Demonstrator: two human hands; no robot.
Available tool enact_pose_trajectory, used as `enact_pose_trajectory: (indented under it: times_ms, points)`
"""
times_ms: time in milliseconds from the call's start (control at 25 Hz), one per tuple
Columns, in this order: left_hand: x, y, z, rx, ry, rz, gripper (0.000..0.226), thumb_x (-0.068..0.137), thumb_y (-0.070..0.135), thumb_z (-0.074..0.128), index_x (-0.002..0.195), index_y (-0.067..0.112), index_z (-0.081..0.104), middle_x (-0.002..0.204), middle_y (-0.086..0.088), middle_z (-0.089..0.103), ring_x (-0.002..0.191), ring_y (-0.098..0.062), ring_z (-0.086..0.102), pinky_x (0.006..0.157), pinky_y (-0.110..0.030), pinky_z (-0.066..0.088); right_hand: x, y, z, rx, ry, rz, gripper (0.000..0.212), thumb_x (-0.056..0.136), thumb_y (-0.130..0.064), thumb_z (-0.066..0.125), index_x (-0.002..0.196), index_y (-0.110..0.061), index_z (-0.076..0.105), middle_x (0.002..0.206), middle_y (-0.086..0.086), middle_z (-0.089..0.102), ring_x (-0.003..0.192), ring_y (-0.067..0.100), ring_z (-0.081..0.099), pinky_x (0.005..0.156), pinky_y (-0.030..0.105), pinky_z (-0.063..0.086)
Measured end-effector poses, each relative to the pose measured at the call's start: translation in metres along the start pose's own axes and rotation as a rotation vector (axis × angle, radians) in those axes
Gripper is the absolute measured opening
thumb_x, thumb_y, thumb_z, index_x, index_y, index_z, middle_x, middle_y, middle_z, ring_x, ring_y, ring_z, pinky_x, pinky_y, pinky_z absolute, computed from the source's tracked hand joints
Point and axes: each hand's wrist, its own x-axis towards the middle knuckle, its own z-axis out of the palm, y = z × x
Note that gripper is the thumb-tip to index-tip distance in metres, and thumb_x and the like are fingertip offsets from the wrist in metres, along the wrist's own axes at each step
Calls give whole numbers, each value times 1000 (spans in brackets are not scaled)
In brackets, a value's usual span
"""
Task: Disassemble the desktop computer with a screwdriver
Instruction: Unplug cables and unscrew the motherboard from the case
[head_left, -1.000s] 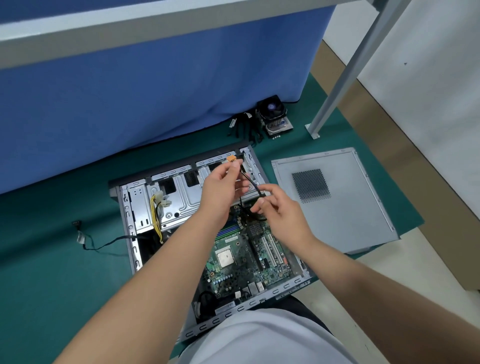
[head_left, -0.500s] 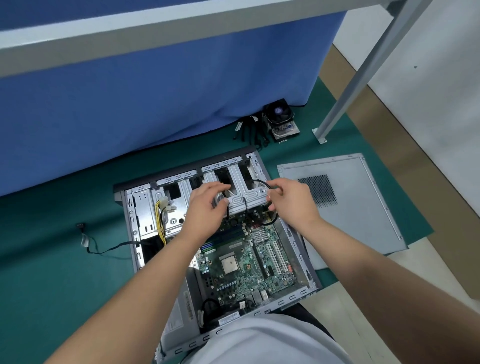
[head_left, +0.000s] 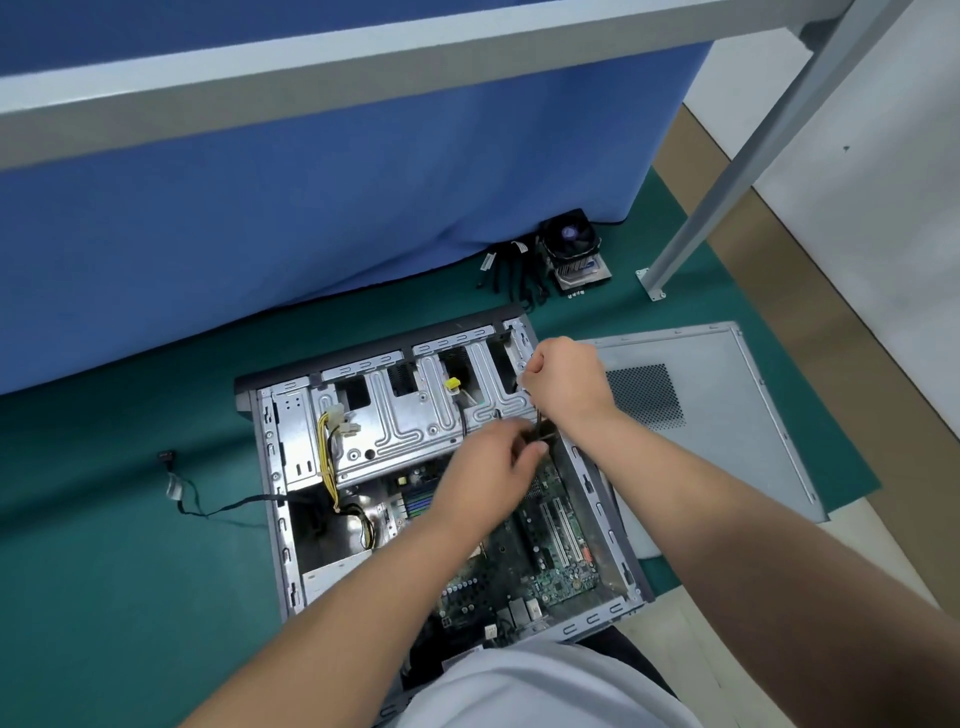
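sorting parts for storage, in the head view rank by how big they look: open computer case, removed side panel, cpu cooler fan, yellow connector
1. Open computer case; the arms hide part of it.
2. Removed side panel, close behind; one edge lies under the case, so this order is unsure.
3. CPU cooler fan, clearly smaller, though farther away.
4. Yellow connector, smallest.

Both forearms reach fwd over the open pc case (head_left: 280, 499). Left hand (head_left: 488, 470) curled mid-case, right hand (head_left: 566, 379) fisted at its far-right corner, pinching a black cable (head_left: 540, 421).

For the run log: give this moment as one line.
left hand: grips cable | right hand: grips cable | case: open | side panel: off
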Motion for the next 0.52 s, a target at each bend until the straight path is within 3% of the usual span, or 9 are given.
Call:
enact_pose_trajectory:
  times_ms: [80, 200, 360, 520]
  points:
    - [3, 3, 14, 13, -56, -60, 33, 103, 41, 58, 119, 14, 67, 85, 1, 68, 75, -15, 63, 69, -35, 55, -1, -1, 1, -7, -10, -27, 17, 88, -13, 70, 72, -7, 69, 77, 11, 72, 79, 30, 68, 68, 39, 59]
    - [7, 3, 23, 3, 17, -107, 29, 106, 33, 53, 98, 10, 68, 70, 0, 63, 59, -14, 55, 53, -33, 37, -5, 2, 2, 45, -20, -42, 16, 92, -15, 67, 79, -8, 73, 81, 6, 73, 83, 26, 69, 74, 40, 58]
    - [6, 2, 25, 63, 54, -82, 30, 107, 30, 51, 90, 12, 68, 68, 0, 62, 57, -13, 54, 49, -29, 36, -18, 14, 0, 118, -49, -74, 26, 91, -11, 62, 111, -16, 77, 100, 0, 75, 99, 20, 68, 93, 37, 55]
    - [-1, 2, 25, 2, 100, -120, 31, 107, 29, 50, 85, 14, 64, 68, 1, 61, 58, -11, 54, 52, -31, 36, -21, 13, 1, 198, -4, -121, 25, 94, -14, 67, 118, -16, 74, 103, -2, 74, 97, 13, 68, 96, 32, 54]
